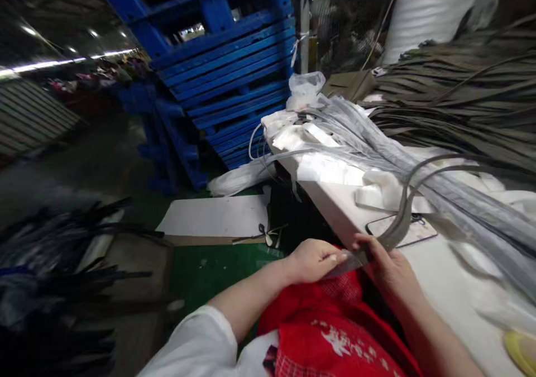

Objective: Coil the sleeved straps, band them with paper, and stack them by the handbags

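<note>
Both hands are in front of the red apron, close to the edge of the white table (322, 198). My left hand (314, 261) pinches the end of a clear plastic sleeve (349, 262). Grey-brown flat strips (400, 220) run into my right hand (383, 262), whose fingers are closed around them near their ends. From there the strips arc up over the table and off to the right. Whether their ends sit inside the sleeve I cannot tell. A phone (404, 230) lies on the table beside the strips.
Long plastic-wrapped bundles (389, 148) and white paper scraps lie along the table. Dark strips (469, 86) are heaped behind it. Blue pallets (234, 70) stand stacked ahead. White cardboard (215, 218) lies on the green floor, and more dark strips (54, 276) are piled at left.
</note>
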A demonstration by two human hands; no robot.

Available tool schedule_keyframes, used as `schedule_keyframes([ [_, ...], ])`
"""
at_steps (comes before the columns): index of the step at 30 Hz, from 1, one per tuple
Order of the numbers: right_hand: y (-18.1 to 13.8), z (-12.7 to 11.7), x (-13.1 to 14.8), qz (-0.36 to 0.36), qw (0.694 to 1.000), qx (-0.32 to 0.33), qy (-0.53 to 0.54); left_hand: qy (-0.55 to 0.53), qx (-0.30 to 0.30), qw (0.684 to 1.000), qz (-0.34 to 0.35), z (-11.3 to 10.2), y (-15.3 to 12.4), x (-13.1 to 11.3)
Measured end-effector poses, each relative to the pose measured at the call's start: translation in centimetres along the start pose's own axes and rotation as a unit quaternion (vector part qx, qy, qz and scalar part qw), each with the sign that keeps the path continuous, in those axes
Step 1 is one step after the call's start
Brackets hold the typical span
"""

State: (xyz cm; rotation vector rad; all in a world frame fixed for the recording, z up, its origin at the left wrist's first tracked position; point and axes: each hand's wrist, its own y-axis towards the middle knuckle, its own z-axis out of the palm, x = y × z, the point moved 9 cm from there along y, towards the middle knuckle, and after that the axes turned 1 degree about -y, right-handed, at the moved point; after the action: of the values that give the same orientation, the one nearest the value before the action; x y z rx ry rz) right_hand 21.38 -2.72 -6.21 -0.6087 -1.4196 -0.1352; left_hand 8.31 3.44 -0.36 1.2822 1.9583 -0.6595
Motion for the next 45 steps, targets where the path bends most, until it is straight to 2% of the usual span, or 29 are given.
schedule_keyframes([
  [2, -0.4, 0.8, 1.5, -0.053, 0.998, 0.01, -0.037, 0.008, -0.033, 0.999, 0.015, -0.3, 0.2, -0.5],
  [5, -1.2, 2.5, 2.4, -0.092, 0.995, 0.038, -0.029, 0.033, -0.071, 0.997, 0.02, -0.8, 0.4, -0.9],
  [8, -1.4, 3.5, 2.4, -0.071, 0.994, 0.063, 0.057, 0.054, -0.089, 0.994, 0.026, -1.3, 0.4, -1.3],
  [11, -0.8, 2.0, 3.7, -0.036, 0.973, 0.039, 0.224, 0.065, -0.061, 0.995, 0.038, -1.2, 0.1, -1.3],
  [14, 0.2, -0.7, 6.5, -0.056, 0.936, 0.0, 0.347, 0.099, -0.013, 0.995, 0.024, -0.7, -0.2, -0.5],
  [16, 0.8, -1.9, 7.9, -0.087, 0.94, -0.02, 0.33, 0.108, -0.005, 0.994, 0.022, -0.8, -0.2, -0.5],
  [18, 1.2, -2.1, 8.3, -0.117, 0.955, -0.036, 0.27, 0.101, -0.01, 0.994, 0.029, -1.1, 0.1, -1.1],
  [22, 0.7, 0.2, 6.6, -0.152, 0.977, -0.053, 0.143, 0.083, -0.026, 0.995, 0.039, -1.6, 1.6, -2.6],
  [24, 0.2, 1.9, 5.5, -0.139, 0.985, -0.023, 0.098, 0.091, -0.048, 0.994, 0.032, -2.0, 2.2, -2.9],
  [26, 0.0, 2.5, 5.0, -0.113, 0.989, 0.006, 0.1, 0.103, -0.059, 0.993, 0.026, -2.2, 2.5, -2.7],
  [28, 0.2, 0.6, 5.6, -0.101, 0.98, -0.012, 0.169, 0.109, -0.041, 0.993, 0.02, -1.8, 2.4, -2.3],
  [31, 1.1, -4.5, 7.6, -0.122, 0.953, -0.07, 0.268, 0.105, 0.001, 0.994, 0.007, -1.1, 1.8, -1.5],
  [32, 1.4, -5.8, 8.3, -0.131, 0.951, -0.078, 0.269, 0.098, 0.009, 0.995, 0.006, -1.0, 1.7, -1.5],
  [34, 1.9, -6.9, 9.0, -0.146, 0.958, -0.074, 0.234, 0.082, 0.018, 0.996, 0.011, -0.9, 1.7, -1.9],
  [37, 1.4, -5.4, 8.4, -0.154, 0.973, -0.076, 0.152, 0.062, 0.016, 0.998, 0.021, -0.9, 2.7, -2.9],
  [39, 0.3, -3.1, 7.4, -0.149, 0.981, -0.072, 0.097, 0.06, 0.001, 0.998, 0.025, -1.1, 3.5, -3.5],
  [41, -0.6, -0.5, 6.6, -0.146, 0.987, -0.038, 0.063, 0.067, -0.022, 0.997, 0.027, -1.2, 4.1, -3.8],
  [43, -0.9, 0.9, 6.2, -0.135, 0.987, 0.003, 0.086, 0.069, -0.028, 0.997, 0.027, -1.2, 4.3, -3.5],
  [45, -0.4, -0.4, 6.2, -0.118, 0.979, -0.007, 0.167, 0.061, -0.009, 0.998, 0.021, -0.8, 4.1, -2.9],
])
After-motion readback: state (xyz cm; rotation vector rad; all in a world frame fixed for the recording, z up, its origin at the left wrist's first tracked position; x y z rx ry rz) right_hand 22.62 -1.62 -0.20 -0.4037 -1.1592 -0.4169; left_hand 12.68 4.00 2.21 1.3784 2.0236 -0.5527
